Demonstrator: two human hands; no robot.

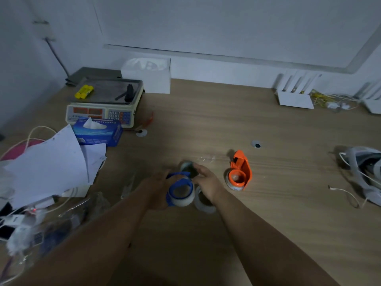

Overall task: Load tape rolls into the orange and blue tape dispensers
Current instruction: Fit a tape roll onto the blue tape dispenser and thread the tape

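Both forearms bare to the frame edge, no sleeves, no jewellery visible.

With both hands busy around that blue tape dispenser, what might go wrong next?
Two risks, as I judge it. The left hand alone grips the blue plastic tape dispenser; if it slips, the clear tape roll in it may pop loose. The right hand hovers over a loose clear tape roll and might knock it along the wooden table.

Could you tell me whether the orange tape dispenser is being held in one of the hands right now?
No, the orange tape dispenser sits alone on the table, while the left hand holds the blue tape dispenser.
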